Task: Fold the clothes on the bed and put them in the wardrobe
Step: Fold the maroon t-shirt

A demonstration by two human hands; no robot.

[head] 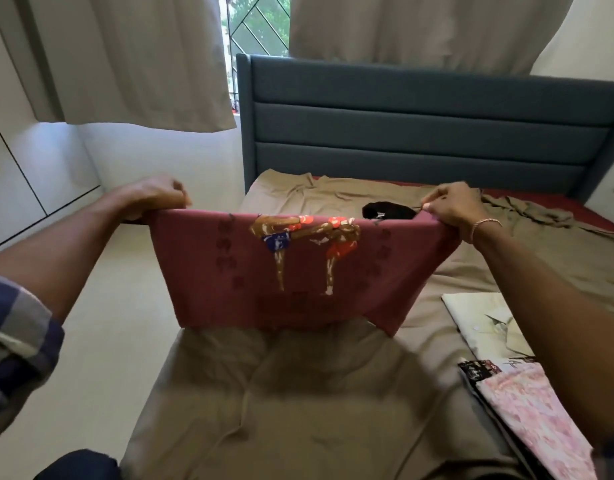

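A maroon T-shirt (208, 271) with a print of two kickboxers hangs stretched above the bed (298, 403). My left hand (156, 197) grips its top left corner and my right hand (452, 209) pinches its top right corner. The shirt's lower edge hangs just above the tan sheet. A black garment (388, 210) lies on the bed behind the shirt, partly hidden by it. Folded clothes sit at the right: a cream shirt (485, 323) and a pink patterned piece (537, 420) over a dark one.
A crumpled olive garment (537, 213) lies at the bed's far right. The blue padded headboard (419, 123) stands behind, with beige curtains (142, 57) and a window above. White cabinet doors (18, 174) line the left wall beside pale floor (118, 323).
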